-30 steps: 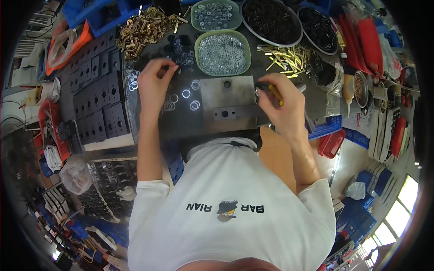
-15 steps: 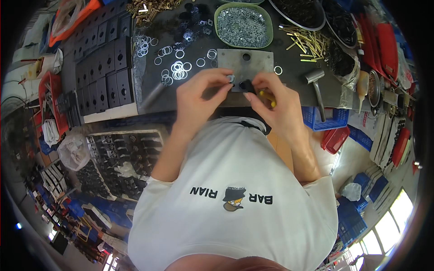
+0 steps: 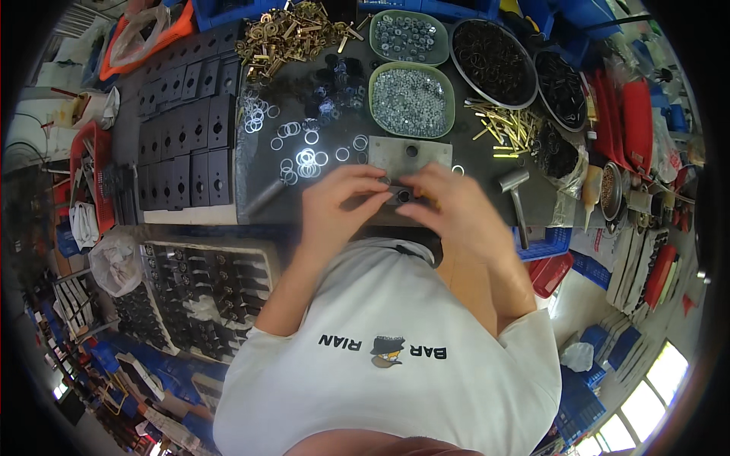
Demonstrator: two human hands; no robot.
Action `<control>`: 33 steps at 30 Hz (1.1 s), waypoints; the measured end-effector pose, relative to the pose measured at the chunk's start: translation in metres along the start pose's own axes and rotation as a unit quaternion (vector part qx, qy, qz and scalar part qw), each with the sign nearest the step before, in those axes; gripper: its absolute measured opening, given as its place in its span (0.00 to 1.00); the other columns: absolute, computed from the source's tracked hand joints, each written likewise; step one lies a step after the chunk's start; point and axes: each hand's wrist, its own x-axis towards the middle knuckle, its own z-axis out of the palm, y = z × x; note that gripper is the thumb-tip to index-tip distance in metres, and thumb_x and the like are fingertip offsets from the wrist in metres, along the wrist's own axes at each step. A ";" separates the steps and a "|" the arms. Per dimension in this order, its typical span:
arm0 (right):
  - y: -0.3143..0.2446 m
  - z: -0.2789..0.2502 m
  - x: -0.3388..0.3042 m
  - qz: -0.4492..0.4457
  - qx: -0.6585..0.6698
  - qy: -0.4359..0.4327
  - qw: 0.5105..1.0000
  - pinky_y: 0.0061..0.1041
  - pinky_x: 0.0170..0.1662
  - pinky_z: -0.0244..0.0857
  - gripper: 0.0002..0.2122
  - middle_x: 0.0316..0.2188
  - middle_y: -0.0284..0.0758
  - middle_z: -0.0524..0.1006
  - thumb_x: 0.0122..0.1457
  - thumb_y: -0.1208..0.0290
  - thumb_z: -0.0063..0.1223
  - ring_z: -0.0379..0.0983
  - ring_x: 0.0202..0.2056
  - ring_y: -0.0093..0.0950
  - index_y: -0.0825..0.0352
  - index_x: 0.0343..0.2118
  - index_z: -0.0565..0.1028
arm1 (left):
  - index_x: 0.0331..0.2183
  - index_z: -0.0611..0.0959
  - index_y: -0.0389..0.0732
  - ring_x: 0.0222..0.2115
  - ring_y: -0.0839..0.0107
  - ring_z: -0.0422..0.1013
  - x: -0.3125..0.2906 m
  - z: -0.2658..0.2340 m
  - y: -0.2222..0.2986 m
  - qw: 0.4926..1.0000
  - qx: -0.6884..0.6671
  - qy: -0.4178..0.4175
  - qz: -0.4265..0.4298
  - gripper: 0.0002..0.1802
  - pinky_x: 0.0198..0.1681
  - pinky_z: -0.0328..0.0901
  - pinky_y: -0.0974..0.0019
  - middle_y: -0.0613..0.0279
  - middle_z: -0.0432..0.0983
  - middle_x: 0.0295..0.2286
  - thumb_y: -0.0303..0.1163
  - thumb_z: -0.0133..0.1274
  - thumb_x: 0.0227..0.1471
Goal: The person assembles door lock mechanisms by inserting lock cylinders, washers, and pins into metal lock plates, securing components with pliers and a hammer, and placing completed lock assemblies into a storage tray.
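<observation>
Both hands meet over a flat steel plate [image 3: 391,152] with a round hole, at the near edge of the bench. My left hand [image 3: 340,204] pinches thumb and forefinger together at a small part that I cannot make out. Facing it, my right hand [image 3: 456,209] is curled and slightly blurred, its fingertips close to the left ones; what it grips is hidden. A small dark part with a round opening [image 3: 402,197] shows between the two hands. Loose silver rings [image 3: 308,161] lie left of the plate. A hammer [image 3: 515,186] lies to the right.
Beyond the plate stand green tubs of small metal nuts [image 3: 411,102] and washers [image 3: 407,38]. Brass pins [image 3: 506,129] lie beside a round pan of dark rings [image 3: 493,64]. Black plates [image 3: 186,125] stand in rows at left. A blue crate [image 3: 549,245] sits below the bench edge.
The right hand has moved in toward the left. The washer in my left fingers and the black piece and yellow pins in my right hand no longer show clearly. The view has shifted.
</observation>
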 end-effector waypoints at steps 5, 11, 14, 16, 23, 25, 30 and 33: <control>0.043 -0.039 0.107 -0.020 -0.062 0.138 0.988 0.37 0.41 0.76 0.10 0.34 0.45 0.84 0.66 0.68 0.63 0.83 0.36 0.46 0.68 0.45 0.85 | 0.37 0.87 0.38 0.40 0.70 0.83 0.006 0.016 0.011 0.996 0.051 -0.048 0.057 0.14 0.44 0.75 0.68 0.59 0.88 0.42 0.18 0.73 0.48; 0.133 0.014 0.239 0.012 -0.306 0.209 0.929 0.47 0.40 0.77 0.07 0.36 0.48 0.84 0.62 0.70 0.62 0.83 0.39 0.51 0.67 0.39 0.83 | 0.41 0.87 0.40 0.41 0.69 0.82 0.009 0.019 0.012 0.991 0.092 -0.093 0.025 0.16 0.41 0.74 0.68 0.63 0.88 0.43 0.22 0.72 0.50; 0.145 0.032 0.259 0.075 -0.402 0.116 0.905 0.36 0.35 0.79 0.11 0.32 0.45 0.86 0.65 0.66 0.56 0.86 0.35 0.37 0.67 0.32 0.85 | 0.44 0.87 0.40 0.41 0.69 0.82 0.007 0.018 0.011 0.990 0.102 -0.092 0.020 0.18 0.43 0.75 0.68 0.63 0.88 0.43 0.22 0.72 0.50; 0.131 0.027 0.256 0.063 -0.404 0.144 0.901 0.37 0.36 0.83 0.06 0.30 0.42 0.87 0.60 0.72 0.60 0.88 0.34 0.39 0.60 0.29 0.87 | 0.46 0.87 0.40 0.42 0.68 0.83 0.007 0.017 0.008 0.991 0.104 -0.088 0.017 0.19 0.44 0.75 0.68 0.63 0.88 0.44 0.22 0.72 0.51; 0.046 -0.004 0.141 -0.041 -0.165 0.189 0.967 0.39 0.36 0.75 0.07 0.31 0.47 0.84 0.64 0.69 0.62 0.84 0.33 0.44 0.68 0.36 0.82 | 0.51 0.83 0.39 0.44 0.70 0.83 0.003 0.020 0.005 0.995 0.070 -0.055 0.044 0.24 0.46 0.75 0.67 0.62 0.89 0.44 0.21 0.72 0.51; 0.027 -0.004 0.094 0.030 -0.053 0.129 0.990 0.36 0.39 0.75 0.09 0.35 0.43 0.84 0.63 0.68 0.66 0.83 0.34 0.42 0.67 0.41 0.83 | 0.51 0.83 0.39 0.43 0.70 0.83 0.000 0.020 0.004 0.997 0.058 -0.054 0.024 0.24 0.46 0.75 0.67 0.62 0.89 0.44 0.22 0.71 0.52; 0.007 0.006 0.012 0.090 0.068 0.128 0.985 0.31 0.38 0.73 0.10 0.36 0.39 0.83 0.58 0.74 0.70 0.80 0.32 0.35 0.68 0.41 0.82 | 0.52 0.83 0.38 0.43 0.68 0.83 0.005 0.015 0.005 0.994 0.049 -0.097 0.005 0.22 0.46 0.75 0.66 0.61 0.89 0.44 0.22 0.69 0.55; 0.002 0.016 -0.010 0.189 0.165 0.120 0.961 0.26 0.38 0.72 0.09 0.36 0.34 0.82 0.58 0.77 0.71 0.77 0.32 0.26 0.68 0.41 0.83 | 0.55 0.83 0.39 0.42 0.66 0.83 0.008 0.012 0.004 0.990 0.068 -0.118 0.016 0.26 0.46 0.75 0.64 0.59 0.87 0.47 0.22 0.68 0.54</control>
